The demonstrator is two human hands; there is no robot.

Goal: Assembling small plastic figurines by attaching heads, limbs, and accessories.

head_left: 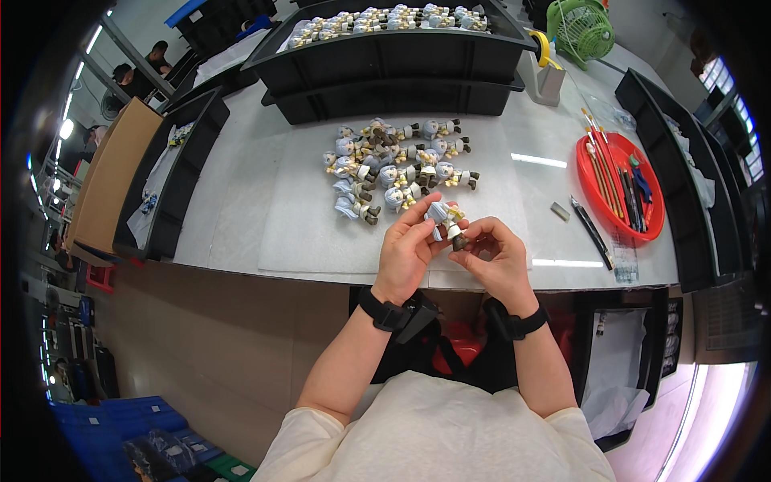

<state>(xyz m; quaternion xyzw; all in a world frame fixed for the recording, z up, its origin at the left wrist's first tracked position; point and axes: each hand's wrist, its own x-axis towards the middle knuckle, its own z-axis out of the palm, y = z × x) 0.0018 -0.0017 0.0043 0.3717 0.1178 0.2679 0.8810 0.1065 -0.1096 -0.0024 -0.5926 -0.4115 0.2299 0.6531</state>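
A small figurine with pale blue hair, a white outfit and dark boots is held between my two hands, just above the front of the table. My left hand grips it at the hair side with thumb and fingers. At the boots, the fingertips of my right hand are closed on it. Beyond my hands, several similar figurines lie in loose rows on a white foam sheet. A clump of brown parts or hair shows among them near the back.
Stacked black trays full of figurines stand at the back. On the right are a red tray with brushes and tools, a black pen-like knife, a small grey block and a green fan. Black bins flank the table.
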